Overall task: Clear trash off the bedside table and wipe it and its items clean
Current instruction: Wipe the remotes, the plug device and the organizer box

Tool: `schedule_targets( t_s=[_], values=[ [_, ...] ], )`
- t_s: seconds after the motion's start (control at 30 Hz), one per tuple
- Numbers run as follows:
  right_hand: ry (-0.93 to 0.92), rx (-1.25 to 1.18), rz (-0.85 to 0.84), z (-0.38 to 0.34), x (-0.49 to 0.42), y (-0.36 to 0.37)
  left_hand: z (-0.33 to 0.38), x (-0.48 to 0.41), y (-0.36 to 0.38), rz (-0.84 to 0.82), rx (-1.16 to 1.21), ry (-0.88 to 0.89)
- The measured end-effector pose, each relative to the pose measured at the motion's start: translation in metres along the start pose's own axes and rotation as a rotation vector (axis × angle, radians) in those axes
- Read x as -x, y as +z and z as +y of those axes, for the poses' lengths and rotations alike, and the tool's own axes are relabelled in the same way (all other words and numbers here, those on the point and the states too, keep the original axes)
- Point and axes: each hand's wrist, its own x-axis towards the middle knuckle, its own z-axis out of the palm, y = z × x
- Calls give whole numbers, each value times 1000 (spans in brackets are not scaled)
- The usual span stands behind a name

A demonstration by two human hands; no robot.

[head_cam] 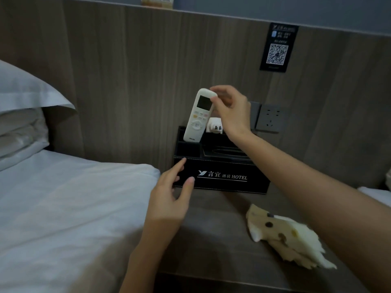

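One remote [198,117] stands in the box [224,168] slot at 10 o'clock on the table [211,229]. The right hand [230,111] pinches its top. The left hand [171,193] is open and touches the box. I think wiping things is the job now. Next, grab the cloth [283,235] at 5 o'clock.

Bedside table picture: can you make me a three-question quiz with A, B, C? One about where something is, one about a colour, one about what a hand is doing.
1. Where does the spotted cloth lie?
A. on the bed
B. on the bedside table
C. on the pillow

2. What colour is the remote?
A. white
B. red
C. green

3. What is the right hand doing?
A. holding the cloth
B. pinching the remote's top
C. pressing the wall socket

Answers:
1 B, the cloth rests on the tabletop in front of the black box.
2 A, its body is white.
3 B, the fingertips pinch its top end.
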Motion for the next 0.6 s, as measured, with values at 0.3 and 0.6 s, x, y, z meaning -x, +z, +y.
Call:
schedule_targets(
  t_s=[0.3,0.6],
  values=[
    [172,-194,-77,-43,61,-76,40,16,10,68,158,-8],
    [419,-265,-253,-56,121,-137,78,45,31,-371,401,-116]
  ],
)
